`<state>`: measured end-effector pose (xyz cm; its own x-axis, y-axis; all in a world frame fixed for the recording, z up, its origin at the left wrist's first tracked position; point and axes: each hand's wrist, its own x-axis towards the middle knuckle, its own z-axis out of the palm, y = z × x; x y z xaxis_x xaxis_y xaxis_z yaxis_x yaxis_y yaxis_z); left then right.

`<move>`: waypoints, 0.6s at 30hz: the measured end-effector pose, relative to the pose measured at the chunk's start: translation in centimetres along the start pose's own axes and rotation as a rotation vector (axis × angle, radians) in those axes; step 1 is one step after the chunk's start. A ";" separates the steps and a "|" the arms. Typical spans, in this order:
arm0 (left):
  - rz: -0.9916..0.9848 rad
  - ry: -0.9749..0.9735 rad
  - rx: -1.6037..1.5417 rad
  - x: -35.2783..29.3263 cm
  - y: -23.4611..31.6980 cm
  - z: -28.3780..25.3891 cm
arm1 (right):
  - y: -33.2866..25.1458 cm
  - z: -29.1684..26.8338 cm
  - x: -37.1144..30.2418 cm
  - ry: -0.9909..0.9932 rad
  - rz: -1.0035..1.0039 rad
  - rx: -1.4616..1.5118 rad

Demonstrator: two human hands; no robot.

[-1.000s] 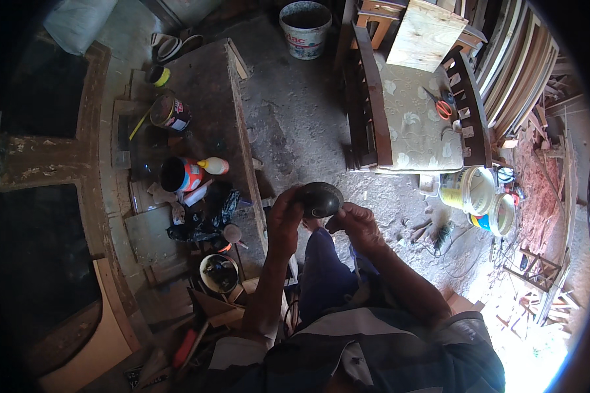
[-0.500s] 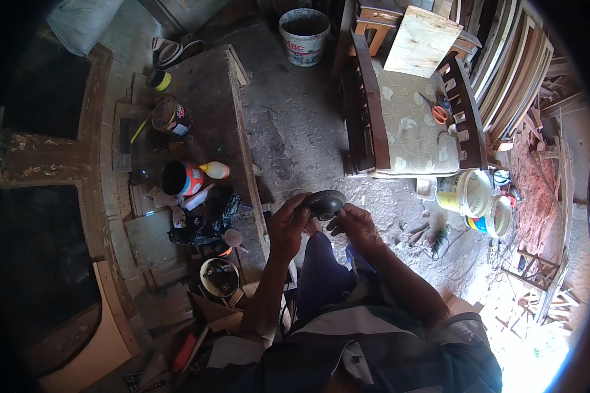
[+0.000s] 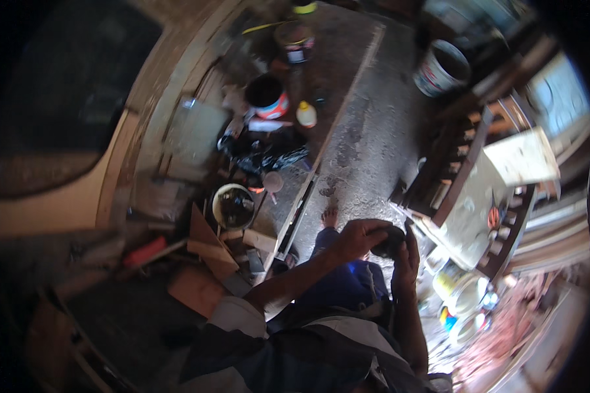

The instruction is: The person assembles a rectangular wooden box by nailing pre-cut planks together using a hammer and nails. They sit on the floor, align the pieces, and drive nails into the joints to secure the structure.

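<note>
A dark, round disc-like object is held between my two hands, in front of my body. My left hand grips its left edge with fingers and thumb. At its right edge, the fingers of my right hand are closed on it. In the earlier frame it has a raised middle; now its face is dark and blurred. A workbench lies to the left, with a black plastic bag, a white bottle with a yellow cap and an open red-and-white can.
A bucket with dark contents stands beside wood offcuts at left. A white bucket is on the floor at the far right. Right of me are a dark-framed padded seat with orange-handled scissors on it, and pails.
My view has swung left, so the room appears turned and shifted right. Both hands still hold the round object, which is now tilted differently; my right hand stands more upright beside it.
</note>
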<state>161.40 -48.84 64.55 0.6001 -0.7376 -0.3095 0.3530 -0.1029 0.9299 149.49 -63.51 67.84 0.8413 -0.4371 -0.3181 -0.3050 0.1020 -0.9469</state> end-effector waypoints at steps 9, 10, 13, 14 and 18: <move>-0.003 0.285 -0.441 -4.4 -6.9 0.2 | -0.4 4.6 0.0 -0.154 0.265 -0.167; 0.011 0.319 -0.435 -4.8 -7.1 0.2 | -0.2 5.0 0.1 -0.175 0.249 -0.207; 0.011 0.378 -0.445 -6.4 -7.7 -0.2 | 2.1 5.3 1.0 -0.232 0.257 -0.282; -0.008 0.363 -0.470 -6.5 -7.6 -0.4 | 1.7 5.2 1.3 -0.281 0.226 -0.326; -0.015 0.342 -0.320 -6.7 -9.5 -1.4 | 2.7 5.2 1.3 -0.379 0.156 -0.296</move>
<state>155.05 -41.96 57.49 0.7763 -0.4700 -0.4202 0.5350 0.1387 0.8334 152.08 -59.13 64.64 0.8616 -0.0757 -0.5019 -0.5075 -0.1413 -0.8500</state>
